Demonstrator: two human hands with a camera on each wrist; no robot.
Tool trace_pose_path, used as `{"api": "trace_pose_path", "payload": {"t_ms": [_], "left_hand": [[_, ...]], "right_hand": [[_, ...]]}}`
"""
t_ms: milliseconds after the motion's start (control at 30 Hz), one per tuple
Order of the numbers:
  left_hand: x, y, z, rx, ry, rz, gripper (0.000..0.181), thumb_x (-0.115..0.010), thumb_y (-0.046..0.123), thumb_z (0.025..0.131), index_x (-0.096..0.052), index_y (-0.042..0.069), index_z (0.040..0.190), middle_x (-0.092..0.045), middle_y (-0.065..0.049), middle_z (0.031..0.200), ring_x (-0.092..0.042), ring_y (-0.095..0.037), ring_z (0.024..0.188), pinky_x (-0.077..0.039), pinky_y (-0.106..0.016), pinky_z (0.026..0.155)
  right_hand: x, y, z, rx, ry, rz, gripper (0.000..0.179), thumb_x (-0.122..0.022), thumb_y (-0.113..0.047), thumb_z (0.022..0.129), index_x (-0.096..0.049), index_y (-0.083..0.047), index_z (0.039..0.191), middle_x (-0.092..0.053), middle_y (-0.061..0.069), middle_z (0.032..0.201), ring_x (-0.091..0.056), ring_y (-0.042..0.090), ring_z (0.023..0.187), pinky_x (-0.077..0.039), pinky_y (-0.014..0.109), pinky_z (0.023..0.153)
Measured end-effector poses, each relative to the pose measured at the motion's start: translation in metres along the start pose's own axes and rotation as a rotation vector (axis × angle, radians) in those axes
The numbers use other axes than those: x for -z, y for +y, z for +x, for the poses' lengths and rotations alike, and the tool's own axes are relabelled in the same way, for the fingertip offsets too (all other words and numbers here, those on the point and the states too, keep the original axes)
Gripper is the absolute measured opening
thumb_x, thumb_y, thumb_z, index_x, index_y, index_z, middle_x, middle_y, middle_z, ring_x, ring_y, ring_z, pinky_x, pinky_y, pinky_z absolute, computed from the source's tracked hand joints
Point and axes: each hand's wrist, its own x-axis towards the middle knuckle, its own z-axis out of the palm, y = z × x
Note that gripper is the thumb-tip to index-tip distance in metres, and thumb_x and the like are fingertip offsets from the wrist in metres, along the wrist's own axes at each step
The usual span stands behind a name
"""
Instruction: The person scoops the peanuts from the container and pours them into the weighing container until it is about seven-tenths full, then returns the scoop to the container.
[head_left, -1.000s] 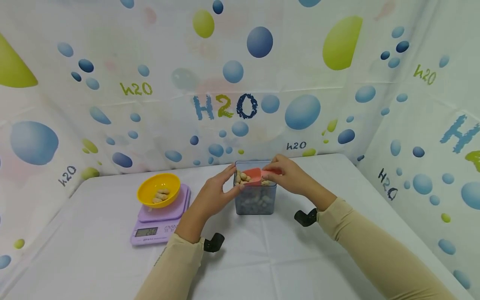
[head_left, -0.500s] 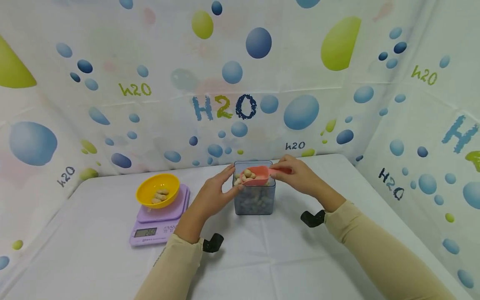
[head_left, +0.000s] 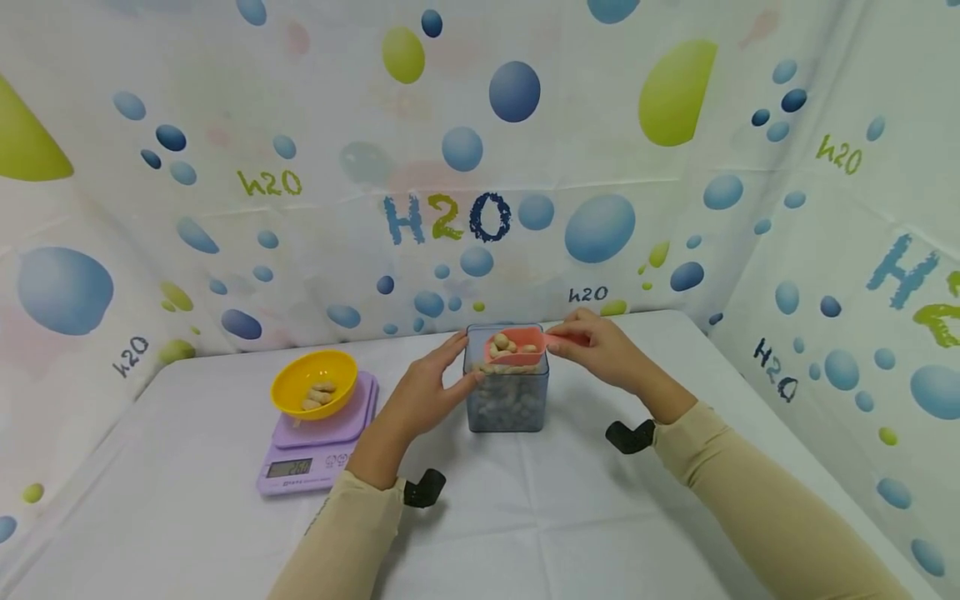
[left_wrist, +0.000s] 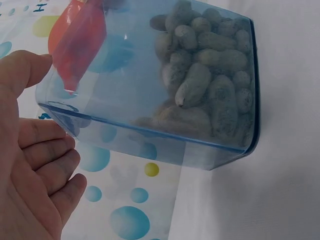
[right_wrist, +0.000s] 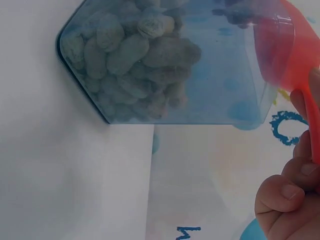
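Observation:
A pink-red scoop (head_left: 517,359) holding several unshelled peanuts (head_left: 500,341) is level at the mouth of a clear bluish container (head_left: 507,410). My right hand (head_left: 600,348) pinches its handle from the right side. More peanuts (left_wrist: 220,60) fill the lower part of the container, seen through its wall in both wrist views. My left hand (head_left: 422,390) rests at the container's left upper edge, thumb near the front corner and fingers extended along the side. In the left wrist view its other fingers (left_wrist: 57,172) lie loosely beside the wall.
Left of the container, a purple kitchen scale (head_left: 307,465) carries a yellow bowl (head_left: 296,375) with several peanuts in it. A white cloth covers the table (head_left: 495,517). Behind stands a backdrop (head_left: 337,250) printed with blue and green dots.
The scoop has risen out of the peanuts and shifted slightly right, now bearing several of them. My right hand moved right with it. The left hand stays at the container.

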Motion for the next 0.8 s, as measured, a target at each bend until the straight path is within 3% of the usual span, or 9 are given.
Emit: {"api": "trace_pose_path", "payload": {"t_ms": [167, 333, 567, 800], "left_hand": [[0.009, -0.001, -0.005, 0.019, 0.017, 0.009, 0.073, -0.057, 0.049, 0.096, -0.030, 0.017, 0.156, -0.030, 0.000, 0.161, -0.030, -0.025, 0.148, -0.029, -0.050, 0.118], [0.031, -0.004, -0.014, 0.040, 0.061, 0.055, 0.074, -0.057, 0.051, 0.095, -0.031, 0.018, 0.156, -0.031, -0.002, 0.161, -0.030, -0.027, 0.148, -0.029, -0.052, 0.118], [0.070, -0.024, -0.042, 0.135, 0.076, 0.133, 0.078, -0.054, 0.056, 0.095, -0.026, 0.019, 0.157, -0.025, -0.002, 0.163, -0.026, -0.030, 0.149, -0.026, -0.054, 0.119], [0.098, -0.052, -0.072, 0.208, 0.108, 0.156, 0.078, -0.050, 0.058, 0.096, -0.024, 0.018, 0.158, -0.024, -0.007, 0.163, -0.027, -0.038, 0.147, -0.024, -0.059, 0.117]], "right_hand": [[0.002, -0.005, 0.003, -0.004, -0.003, -0.028, 0.040, -0.068, -0.035, 0.093, -0.069, -0.010, 0.124, -0.056, 0.004, 0.101, -0.050, 0.022, 0.087, -0.047, 0.033, 0.069], [0.005, -0.015, 0.011, 0.000, 0.002, -0.048, 0.037, -0.068, -0.036, 0.093, -0.070, -0.013, 0.122, -0.056, 0.004, 0.099, -0.050, 0.022, 0.090, -0.048, 0.034, 0.071], [-0.004, -0.040, 0.029, 0.029, -0.014, -0.047, 0.036, -0.067, -0.038, 0.093, -0.071, -0.013, 0.120, -0.055, 0.004, 0.099, -0.051, 0.023, 0.089, -0.049, 0.035, 0.071], [-0.033, -0.066, 0.051, 0.066, -0.030, -0.005, 0.038, -0.066, -0.038, 0.094, -0.071, -0.012, 0.121, -0.054, 0.005, 0.099, -0.051, 0.022, 0.093, -0.049, 0.033, 0.072]]}}
